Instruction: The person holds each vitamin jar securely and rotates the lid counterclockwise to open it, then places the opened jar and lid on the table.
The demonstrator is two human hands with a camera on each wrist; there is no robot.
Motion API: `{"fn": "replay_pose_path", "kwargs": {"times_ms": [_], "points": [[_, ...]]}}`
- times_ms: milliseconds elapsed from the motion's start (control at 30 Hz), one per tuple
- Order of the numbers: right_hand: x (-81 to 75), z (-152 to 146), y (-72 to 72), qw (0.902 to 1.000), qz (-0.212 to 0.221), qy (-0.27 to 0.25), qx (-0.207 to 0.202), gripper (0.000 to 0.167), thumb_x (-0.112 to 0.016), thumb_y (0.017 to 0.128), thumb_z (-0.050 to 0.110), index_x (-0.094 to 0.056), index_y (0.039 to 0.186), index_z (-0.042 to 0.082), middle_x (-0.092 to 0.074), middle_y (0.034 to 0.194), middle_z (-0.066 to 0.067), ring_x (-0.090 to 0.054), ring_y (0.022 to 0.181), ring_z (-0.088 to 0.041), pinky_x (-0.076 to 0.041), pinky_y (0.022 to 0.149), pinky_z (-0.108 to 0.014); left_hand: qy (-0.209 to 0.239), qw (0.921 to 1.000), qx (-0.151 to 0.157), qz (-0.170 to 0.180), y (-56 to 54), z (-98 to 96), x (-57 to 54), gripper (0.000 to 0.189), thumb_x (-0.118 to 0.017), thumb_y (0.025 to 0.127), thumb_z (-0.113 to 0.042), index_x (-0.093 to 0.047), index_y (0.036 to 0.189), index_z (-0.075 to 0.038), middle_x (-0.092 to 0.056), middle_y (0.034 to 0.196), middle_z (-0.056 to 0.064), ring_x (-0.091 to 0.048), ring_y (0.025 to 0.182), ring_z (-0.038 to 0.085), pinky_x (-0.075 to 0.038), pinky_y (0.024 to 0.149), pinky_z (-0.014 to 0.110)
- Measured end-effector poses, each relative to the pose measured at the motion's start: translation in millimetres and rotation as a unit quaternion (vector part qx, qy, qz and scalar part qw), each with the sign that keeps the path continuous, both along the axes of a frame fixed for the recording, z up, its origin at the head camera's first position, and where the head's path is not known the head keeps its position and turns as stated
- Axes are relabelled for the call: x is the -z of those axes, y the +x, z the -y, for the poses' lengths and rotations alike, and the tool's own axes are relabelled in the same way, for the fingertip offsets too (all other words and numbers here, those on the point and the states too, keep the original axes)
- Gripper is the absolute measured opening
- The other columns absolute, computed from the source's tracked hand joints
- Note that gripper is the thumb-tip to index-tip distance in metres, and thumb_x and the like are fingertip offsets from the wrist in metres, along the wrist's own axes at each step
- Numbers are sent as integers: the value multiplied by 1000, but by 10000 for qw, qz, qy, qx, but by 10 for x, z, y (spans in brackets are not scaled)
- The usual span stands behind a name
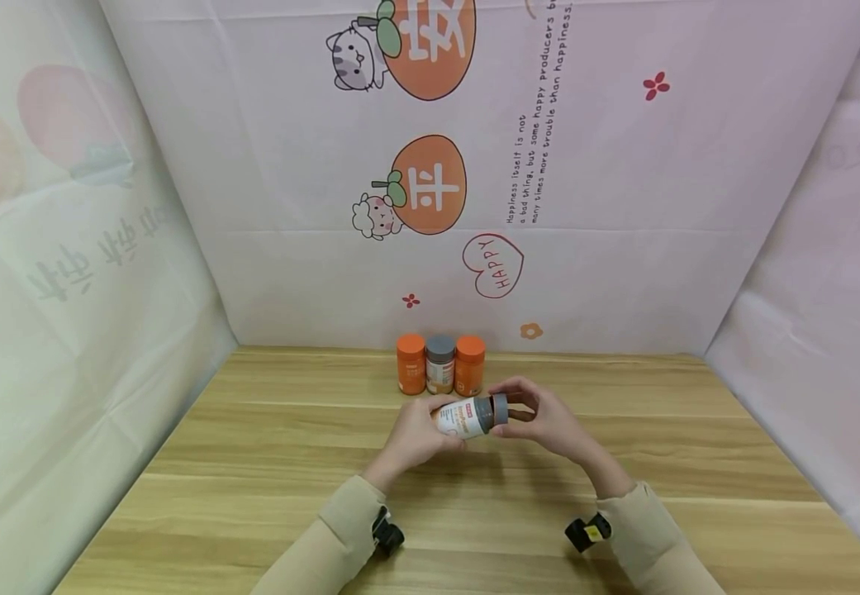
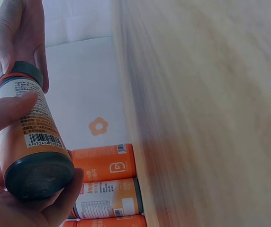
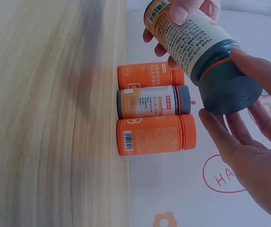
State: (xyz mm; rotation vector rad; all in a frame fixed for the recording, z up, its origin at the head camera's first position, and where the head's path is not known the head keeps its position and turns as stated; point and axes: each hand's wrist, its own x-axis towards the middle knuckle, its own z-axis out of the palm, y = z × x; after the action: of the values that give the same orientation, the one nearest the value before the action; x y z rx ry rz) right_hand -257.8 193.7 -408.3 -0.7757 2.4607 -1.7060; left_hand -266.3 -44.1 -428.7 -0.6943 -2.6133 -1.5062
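Held bottle (image 1: 462,419) is tilted above the tabletop (image 1: 266,438), toward its far edge; contents hidden. Left hand (image 1: 416,431) grips the body; right hand (image 1: 548,420) pinches the grey cap (image 1: 501,408). Just beyond, two closed orange bottles (image 1: 410,368) flank a grey-lidded one (image 1: 440,373).

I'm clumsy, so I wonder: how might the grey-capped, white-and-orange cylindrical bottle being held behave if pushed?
The held bottle seems stiff, with no dent visible where the left hand grips it. Its round sides suggest it would probably roll if laid down.
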Motion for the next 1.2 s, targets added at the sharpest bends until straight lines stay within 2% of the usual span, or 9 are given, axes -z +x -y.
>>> {"fn": "replay_pose_path", "kwargs": {"times_ms": [267,500,733,900,1033,1200], "points": [[-3,1,-2,9998,22,-111,163,53,-79,75,15,-54,122,12,-56,122,-13,-54,115,-37,-48,96,-37,-17,10000,-73,-50,-2,1,-15,59,-86,59,-15,-66,114,-12,-66,97,5,-56,80,14,-47,70,29],[12,-12,1,9992,153,-169,323,57,-79,76,19,-51,125,6,-56,126,-16,-54,116,-39,-50,93,-35,34,9997,-242,-92,-13,12,14,59,-86,58,-13,-65,114,-11,-66,101,6,-56,82,15,-47,72,31],[49,-68,-38,9981,-25,-47,618,53,-76,79,22,-51,124,10,-62,122,-15,-61,107,-33,-53,82,-26,99,9993,-329,-179,-40,43,27,57,-87,60,-13,-65,113,-10,-67,101,7,-58,83,17,-49,72,31],[72,-127,-51,9978,-120,-78,645,49,-74,81,21,-51,124,15,-61,124,-17,-60,108,-34,-53,81,-26,179,9989,-396,-158,-83,76,53,55,-87,61,-15,-64,111,-12,-66,101,5,-59,84,16,-50,74,31],[85,-163,-50,9978,-59,-172,635,49,-72,83,20,-49,126,14,-57,128,-18,-57,112,-36,-52,81,-25,260,9987,-412,-155,-108,102,61,54,-86,61,-14,-64,110,-13,-67,100,3,-59,85,16,-50,75,32],[94,-197,-53,9972,-5,-198,715,52,-72,84,19,-48,129,12,-54,131,-20,-59,109,-28,-52,80,-25,350,9983,-425,-213,-120,128,56,54,-86,61,-14,-65,110,-13,-67,101,4,-60,87,17,-50,77,34]]}}
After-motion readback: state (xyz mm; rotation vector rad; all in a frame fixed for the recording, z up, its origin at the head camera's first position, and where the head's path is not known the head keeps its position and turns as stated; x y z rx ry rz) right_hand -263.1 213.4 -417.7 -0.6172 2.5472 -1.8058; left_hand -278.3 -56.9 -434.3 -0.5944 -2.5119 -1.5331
